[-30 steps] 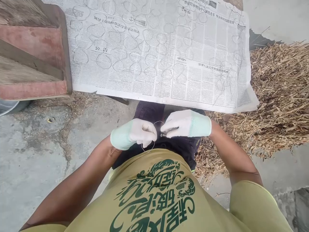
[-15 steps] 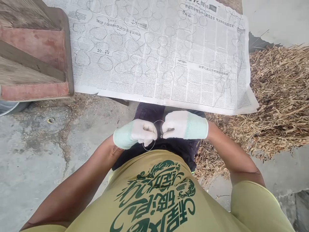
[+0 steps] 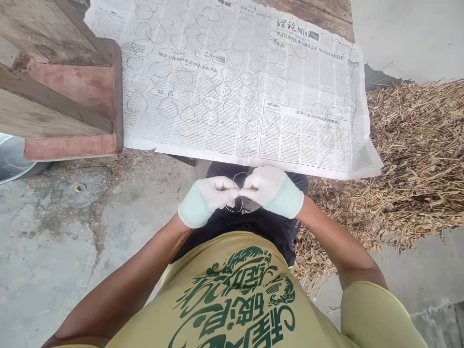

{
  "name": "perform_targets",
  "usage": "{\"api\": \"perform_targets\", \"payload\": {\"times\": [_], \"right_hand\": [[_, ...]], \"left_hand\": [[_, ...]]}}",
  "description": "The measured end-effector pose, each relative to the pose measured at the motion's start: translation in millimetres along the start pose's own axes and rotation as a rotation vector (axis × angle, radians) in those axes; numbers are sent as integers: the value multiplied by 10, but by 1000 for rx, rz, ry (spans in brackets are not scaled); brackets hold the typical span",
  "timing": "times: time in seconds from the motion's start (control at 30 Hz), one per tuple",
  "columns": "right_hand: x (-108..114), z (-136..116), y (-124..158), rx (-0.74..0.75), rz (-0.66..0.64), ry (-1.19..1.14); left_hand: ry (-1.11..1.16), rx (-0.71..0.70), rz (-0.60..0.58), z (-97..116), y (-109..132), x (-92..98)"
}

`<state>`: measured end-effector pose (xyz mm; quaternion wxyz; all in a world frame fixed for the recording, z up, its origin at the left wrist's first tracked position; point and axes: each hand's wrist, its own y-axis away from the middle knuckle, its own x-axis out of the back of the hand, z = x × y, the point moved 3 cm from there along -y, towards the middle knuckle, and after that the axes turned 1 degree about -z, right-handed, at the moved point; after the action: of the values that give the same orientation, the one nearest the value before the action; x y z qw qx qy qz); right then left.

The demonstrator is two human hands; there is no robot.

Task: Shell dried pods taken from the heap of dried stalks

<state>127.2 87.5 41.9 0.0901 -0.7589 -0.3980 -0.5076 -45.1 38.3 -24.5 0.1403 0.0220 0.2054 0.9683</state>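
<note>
Both hands wear white gloves with pale green cuffs and meet above my lap. My left hand [image 3: 217, 193] pinches a thin wire loop [image 3: 241, 173] between thumb and forefinger. From the other side, my right hand [image 3: 264, 187] pinches the same wire, its fingertips touching or nearly touching the left ones. One curve of the wire rises above the fingers and another hangs below them. The part between the fingertips is hidden. Just beyond my hands lies a newspaper sheet [image 3: 217, 150] bearing many thin wire loops, several joined in figure-eight shapes.
An upturned wooden stool [image 3: 72, 82] with reddish parts stands at the left, a metal basin [image 3: 16, 159] below it. Dry straw [image 3: 416, 159] is heaped on the right. Loose wire pieces [image 3: 333, 130] lie on the newspaper's right side. Concrete ground [image 3: 119, 232] surrounds my legs.
My hands have come together, fingertip to fingertip, where a gap lay between them. The wire's curves have shifted with them. The view has tilted slightly, bringing more of the stool into sight.
</note>
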Motion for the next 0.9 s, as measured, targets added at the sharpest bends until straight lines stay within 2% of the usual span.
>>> {"api": "perform_targets", "payload": {"times": [0.1, 0.2, 0.33, 0.4, 0.53, 0.63, 0.73, 0.9], "right_hand": [[22, -22, 58, -27, -20, -82], [125, 7, 185, -26, -63, -262], [343, 166, 320, -122, 104, -332], [391, 199, 323, -30, 105, -247], [334, 190, 257, 260, -17, -68], [282, 195, 182, 361, -61, -11], [284, 173, 130, 467, -122, -58], [292, 131, 146, 518, -254, -68]], "left_hand": [[31, 15, -30, -4, -36, 0], [51, 39, -89, 27, -52, 23], [40, 73, -189, 114, -34, 51], [36, 97, -249, 147, -24, 49], [52, 124, -331, 157, -13, 49], [62, 131, -373, 130, 2, 50], [36, 150, -423, 115, 26, 35], [-5, 183, -449, 133, 34, 16]]}}
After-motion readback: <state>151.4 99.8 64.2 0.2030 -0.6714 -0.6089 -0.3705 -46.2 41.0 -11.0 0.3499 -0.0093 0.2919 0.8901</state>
